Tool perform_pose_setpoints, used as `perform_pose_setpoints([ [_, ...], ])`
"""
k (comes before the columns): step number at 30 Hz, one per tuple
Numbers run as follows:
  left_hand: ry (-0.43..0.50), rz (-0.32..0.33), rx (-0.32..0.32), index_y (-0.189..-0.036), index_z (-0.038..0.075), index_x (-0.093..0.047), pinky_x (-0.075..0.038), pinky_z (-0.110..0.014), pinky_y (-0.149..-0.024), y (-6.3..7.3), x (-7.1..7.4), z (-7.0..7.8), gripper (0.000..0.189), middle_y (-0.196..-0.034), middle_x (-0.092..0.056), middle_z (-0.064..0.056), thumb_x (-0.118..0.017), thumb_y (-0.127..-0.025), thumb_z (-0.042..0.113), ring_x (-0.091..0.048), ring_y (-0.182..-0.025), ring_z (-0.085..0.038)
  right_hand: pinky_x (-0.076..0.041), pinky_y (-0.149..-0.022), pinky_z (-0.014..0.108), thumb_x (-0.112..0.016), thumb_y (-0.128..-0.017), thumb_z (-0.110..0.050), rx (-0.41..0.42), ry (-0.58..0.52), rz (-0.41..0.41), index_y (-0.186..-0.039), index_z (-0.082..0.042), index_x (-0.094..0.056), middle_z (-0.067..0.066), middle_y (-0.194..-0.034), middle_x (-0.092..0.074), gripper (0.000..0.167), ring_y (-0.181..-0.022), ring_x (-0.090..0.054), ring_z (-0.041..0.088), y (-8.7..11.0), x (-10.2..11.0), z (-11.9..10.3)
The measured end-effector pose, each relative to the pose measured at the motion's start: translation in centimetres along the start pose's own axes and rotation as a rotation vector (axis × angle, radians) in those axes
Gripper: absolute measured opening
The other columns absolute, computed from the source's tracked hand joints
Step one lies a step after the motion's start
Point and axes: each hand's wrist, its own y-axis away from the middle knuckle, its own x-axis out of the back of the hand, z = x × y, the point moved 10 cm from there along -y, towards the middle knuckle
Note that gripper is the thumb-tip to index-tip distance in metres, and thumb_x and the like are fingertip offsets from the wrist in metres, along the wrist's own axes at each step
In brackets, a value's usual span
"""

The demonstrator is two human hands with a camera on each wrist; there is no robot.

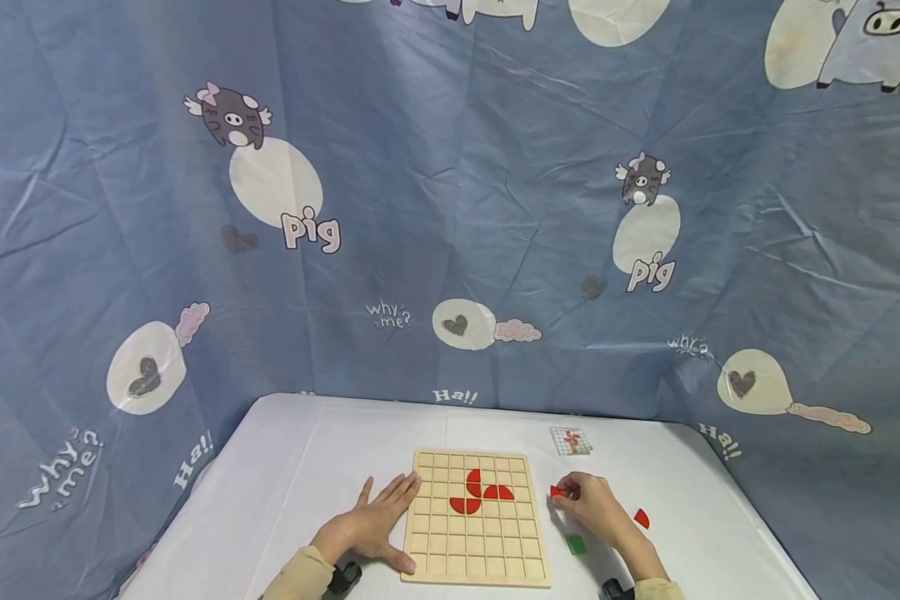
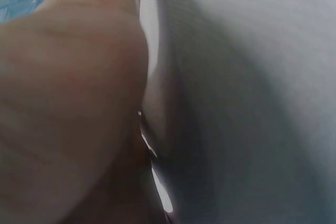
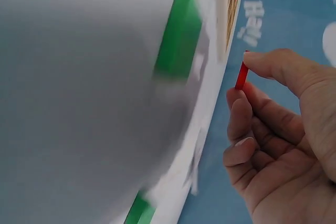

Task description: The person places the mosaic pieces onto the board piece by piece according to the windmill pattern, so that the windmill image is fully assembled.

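Currently, the right hand (image 1: 591, 498) is pinching a red piece (image 3: 241, 76) beside the wooden board (image 1: 456, 544).
The grip's thumb and forefinger are standing apart only by the piece between them; the left hand (image 1: 373, 522) is lying spread at the board's left edge, gripping nothing. A light edge pinch is probably suiting this thin piece best, with the board held steady and the right hand passing clear of the green block (image 1: 576, 545) on the tabletop (image 1: 307, 467).
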Motion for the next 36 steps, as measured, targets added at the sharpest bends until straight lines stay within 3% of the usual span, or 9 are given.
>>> perform_pose_setpoints([
  [12, -0.005, -0.012, -0.003, -0.156, 0.008, -0.008, 0.001, -0.07, -0.114, -0.3, 0.1, -0.1, 0.128, -0.164, -0.006, -0.011, -0.072, -0.064, 0.071, -0.009, -0.15, -0.033, -0.048, -0.051, 0.018, -0.076, -0.083, -0.015, 0.232, -0.03, -0.129, -0.09, -0.009, -0.068, -0.007, -0.078, -0.064, 0.012, -0.065, -0.051, -0.001, 0.0, -3.4, -6.1],
  [22, -0.008, -0.009, 0.006, -0.155, 0.007, -0.009, 0.001, -0.07, -0.114, -0.2, 0.1, -0.1, 0.129, -0.164, -0.007, -0.012, -0.073, -0.063, 0.07, -0.01, -0.15, -0.033, -0.052, -0.058, 0.016, -0.078, -0.08, -0.014, 0.313, -0.048, -0.154, -0.091, -0.003, -0.069, 0.002, -0.084, -0.068, 0.017, -0.069, -0.056, -0.001, 0.4, -5.2, -8.7],
  [36, -0.003, -0.013, 0.009, -0.155, 0.007, -0.009, 0.001, -0.069, -0.114, 0.0, 0.0, 0.0, 0.129, -0.164, -0.007, -0.011, -0.073, -0.063, 0.071, -0.01, -0.15, -0.032, -0.051, -0.059, 0.015, -0.076, -0.082, -0.013, 0.334, -0.03, -0.237, -0.089, -0.006, -0.068, -0.002, -0.083, -0.065, 0.013, -0.069, -0.055, -0.003, 1.2, -7.7, -10.3],
])
